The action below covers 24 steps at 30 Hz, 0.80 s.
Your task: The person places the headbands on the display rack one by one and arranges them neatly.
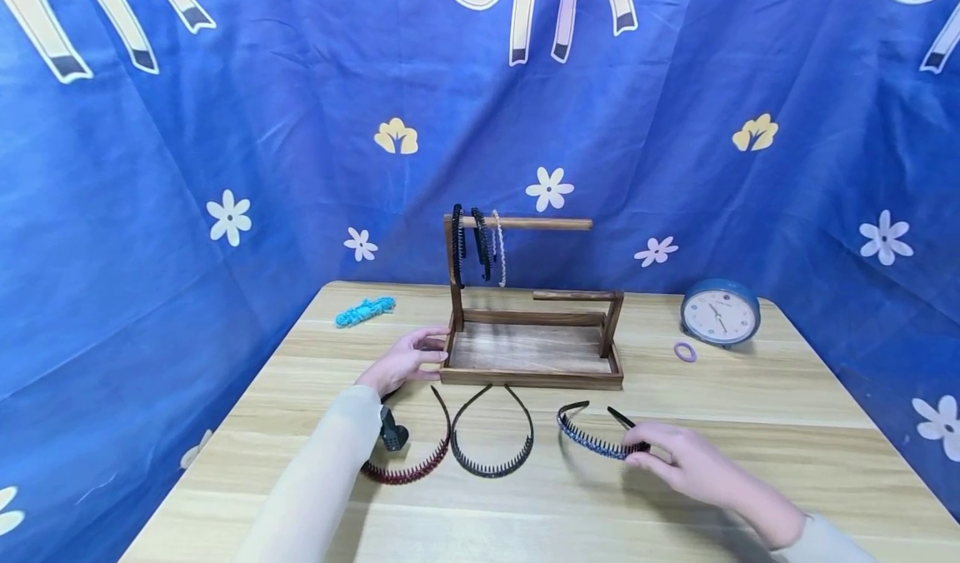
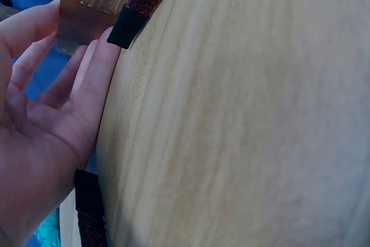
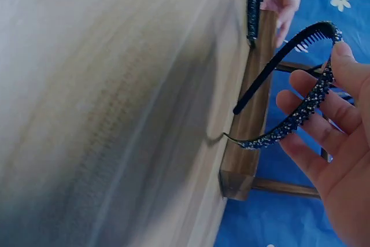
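My right hand [image 1: 693,467] pinches a toothed headband [image 1: 592,444] with glittery blue-black trim, thumb on one side and fingers on the other. In the right wrist view the headband [image 3: 295,121] tilts, raised over the table, its two ends pointing away from the palm. My left hand [image 1: 408,359] touches the left end of the wooden rack [image 1: 532,380] with fingers fairly straight. Below that wrist lies a dark red glitter headband [image 1: 408,475], partly hidden by the sleeve and wrist camera. Next to it a black toothed headband [image 1: 491,471] lies flat.
On the rack's upper bar [image 1: 551,224] hang two dark headbands [image 1: 481,242] and a thin white one [image 1: 501,251]. A shorter bar [image 1: 573,296] stands lower right. A blue clock [image 1: 722,313], a purple ring [image 1: 685,352] and a bright blue bundle [image 1: 365,311] lie farther back.
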{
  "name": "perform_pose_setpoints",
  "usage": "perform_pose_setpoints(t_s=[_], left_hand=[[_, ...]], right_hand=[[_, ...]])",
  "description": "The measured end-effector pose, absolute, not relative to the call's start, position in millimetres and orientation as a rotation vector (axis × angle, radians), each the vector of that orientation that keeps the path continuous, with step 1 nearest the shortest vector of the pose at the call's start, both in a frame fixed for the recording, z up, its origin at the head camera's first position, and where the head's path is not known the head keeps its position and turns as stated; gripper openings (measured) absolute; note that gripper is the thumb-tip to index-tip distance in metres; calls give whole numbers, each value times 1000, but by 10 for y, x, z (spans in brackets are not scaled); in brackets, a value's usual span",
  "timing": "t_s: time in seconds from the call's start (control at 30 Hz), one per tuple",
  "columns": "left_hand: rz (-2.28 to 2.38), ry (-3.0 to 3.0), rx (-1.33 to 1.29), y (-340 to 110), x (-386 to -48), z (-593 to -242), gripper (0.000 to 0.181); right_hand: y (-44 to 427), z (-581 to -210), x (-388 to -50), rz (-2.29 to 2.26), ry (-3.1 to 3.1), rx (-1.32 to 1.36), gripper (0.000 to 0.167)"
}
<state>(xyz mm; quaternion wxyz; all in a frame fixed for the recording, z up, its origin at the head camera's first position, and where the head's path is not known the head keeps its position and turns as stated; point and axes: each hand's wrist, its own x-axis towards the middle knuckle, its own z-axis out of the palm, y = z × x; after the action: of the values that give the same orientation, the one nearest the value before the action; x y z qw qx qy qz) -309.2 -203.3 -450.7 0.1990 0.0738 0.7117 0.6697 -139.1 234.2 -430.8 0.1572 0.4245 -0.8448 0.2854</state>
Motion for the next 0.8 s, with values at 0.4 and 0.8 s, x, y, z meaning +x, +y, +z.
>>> perform_pose_setpoints(t_s=[0.4, 0.8], left_hand=[[1892, 1996, 189, -2030, -3122, -4539, 61], [1895, 2004, 193, -2031, -3130, -4555, 59]], right_hand=[[2440, -4161, -1361, 1402, -2584, 883, 11], [2581, -4063, -1418, 1739, -2473, 860, 11]])
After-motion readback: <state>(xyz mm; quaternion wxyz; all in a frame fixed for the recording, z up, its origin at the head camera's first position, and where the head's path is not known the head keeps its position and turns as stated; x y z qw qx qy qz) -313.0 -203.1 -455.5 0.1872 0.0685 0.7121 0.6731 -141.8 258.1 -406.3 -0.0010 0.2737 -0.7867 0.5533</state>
